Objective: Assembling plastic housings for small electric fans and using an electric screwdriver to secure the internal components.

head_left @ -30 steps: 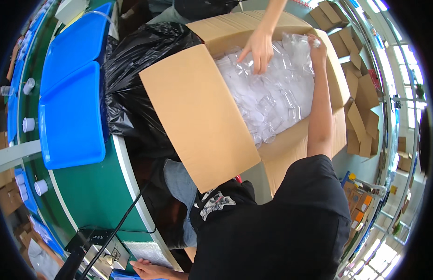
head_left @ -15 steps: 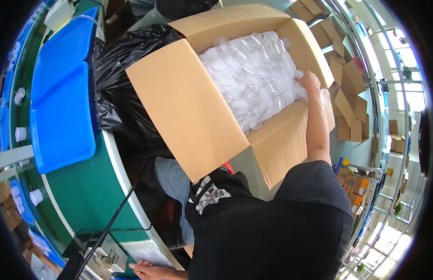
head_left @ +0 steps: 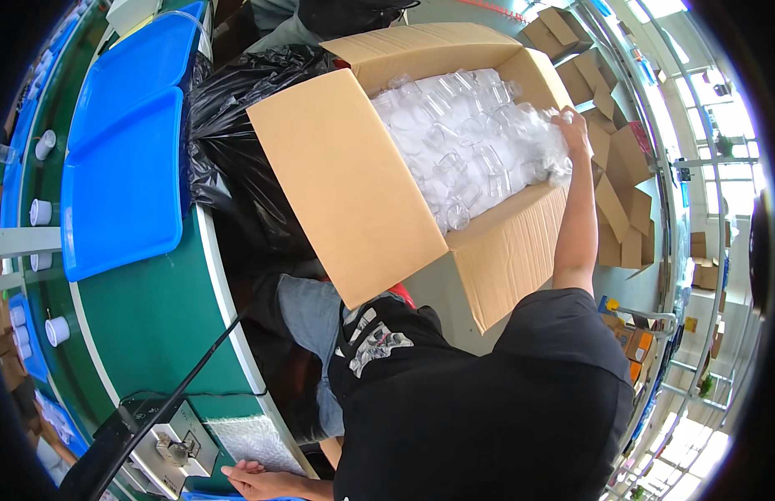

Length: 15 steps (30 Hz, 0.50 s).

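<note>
A large open cardboard box [head_left: 354,192] stands in front of me, filled with clear plastic cups [head_left: 450,138] bedded in white, translucent wrapping. At the box's right end, my right hand [head_left: 573,132] is closed on a crumpled clear plastic bag [head_left: 542,146], which it pulls up at the rim. My left hand [head_left: 258,481] lies low at the near edge of the green workbench [head_left: 145,334], fingers loosely spread and nothing in them. Beside it are a sheet of bubble wrap [head_left: 252,442] and a small metal-cased device [head_left: 174,451].
Two blue trays [head_left: 124,192] sit on the bench at the left. Several white tubs [head_left: 58,331] stand on a green belt beyond. Black plastic sheeting [head_left: 254,125] hangs between bench and box. Open cartons [head_left: 625,188] are on the floor at the right. A black rod [head_left: 187,380] crosses the lower left.
My right hand has drawn the clear bag up and outward at the box's right end, so more of the film shows. The view has shifted slightly. My left hand stays by the bubble wrap.
</note>
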Each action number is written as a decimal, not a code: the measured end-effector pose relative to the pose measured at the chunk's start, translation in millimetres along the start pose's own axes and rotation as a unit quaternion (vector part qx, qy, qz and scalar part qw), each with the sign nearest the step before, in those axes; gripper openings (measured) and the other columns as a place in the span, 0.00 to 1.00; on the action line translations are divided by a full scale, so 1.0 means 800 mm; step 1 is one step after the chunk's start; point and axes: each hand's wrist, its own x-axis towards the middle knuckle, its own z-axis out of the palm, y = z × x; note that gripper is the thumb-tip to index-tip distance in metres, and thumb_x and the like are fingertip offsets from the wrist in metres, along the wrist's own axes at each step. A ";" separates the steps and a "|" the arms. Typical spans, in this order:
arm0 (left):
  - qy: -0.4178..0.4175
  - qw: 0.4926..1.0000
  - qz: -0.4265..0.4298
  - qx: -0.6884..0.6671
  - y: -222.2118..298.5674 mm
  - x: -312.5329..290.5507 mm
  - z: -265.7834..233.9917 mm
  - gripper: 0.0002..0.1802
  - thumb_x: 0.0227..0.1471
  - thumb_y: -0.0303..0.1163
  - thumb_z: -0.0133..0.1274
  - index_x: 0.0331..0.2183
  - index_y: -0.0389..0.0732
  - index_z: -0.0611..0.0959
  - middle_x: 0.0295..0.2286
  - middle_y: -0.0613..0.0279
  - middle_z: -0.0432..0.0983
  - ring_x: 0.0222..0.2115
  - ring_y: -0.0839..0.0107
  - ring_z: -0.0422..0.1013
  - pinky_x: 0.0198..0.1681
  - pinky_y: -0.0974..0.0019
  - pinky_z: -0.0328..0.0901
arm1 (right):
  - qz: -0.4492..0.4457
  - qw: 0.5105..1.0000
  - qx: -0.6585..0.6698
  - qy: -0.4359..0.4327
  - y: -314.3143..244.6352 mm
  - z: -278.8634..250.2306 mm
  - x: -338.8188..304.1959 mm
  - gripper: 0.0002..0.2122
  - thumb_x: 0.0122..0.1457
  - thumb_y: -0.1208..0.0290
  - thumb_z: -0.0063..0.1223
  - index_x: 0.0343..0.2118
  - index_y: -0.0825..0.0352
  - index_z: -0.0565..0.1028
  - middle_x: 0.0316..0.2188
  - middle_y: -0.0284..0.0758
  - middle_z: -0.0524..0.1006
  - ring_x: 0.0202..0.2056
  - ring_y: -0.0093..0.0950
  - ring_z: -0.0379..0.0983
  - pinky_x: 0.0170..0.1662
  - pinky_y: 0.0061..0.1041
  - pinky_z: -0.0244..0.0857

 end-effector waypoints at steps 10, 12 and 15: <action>0.032 0.999 0.021 0.032 -0.033 0.014 -0.001 0.29 0.69 0.50 0.50 0.25 0.35 0.79 0.18 0.69 0.63 0.22 0.78 0.59 0.25 0.71 0.54 | 0.122 0.910 -0.395 0.025 0.079 0.070 -0.015 0.23 0.59 0.58 0.52 0.54 0.67 0.80 0.54 0.51 0.78 0.59 0.44 0.74 0.60 0.41 0.68; 0.031 0.999 0.004 0.021 -0.032 0.014 0.000 0.29 0.69 0.50 0.50 0.25 0.35 0.80 0.18 0.69 0.63 0.22 0.79 0.59 0.25 0.71 0.54 | 0.096 0.906 -0.411 0.020 0.072 0.076 -0.015 0.22 0.60 0.60 0.51 0.54 0.66 0.80 0.55 0.51 0.78 0.59 0.43 0.75 0.60 0.41 0.68; 0.034 0.999 -0.012 0.012 -0.028 0.013 0.000 0.28 0.69 0.49 0.51 0.25 0.35 0.80 0.19 0.69 0.64 0.22 0.79 0.59 0.25 0.72 0.55 | 0.034 0.917 -0.394 0.044 0.055 0.068 -0.005 0.21 0.59 0.60 0.55 0.51 0.67 0.81 0.55 0.51 0.78 0.57 0.45 0.75 0.59 0.42 0.69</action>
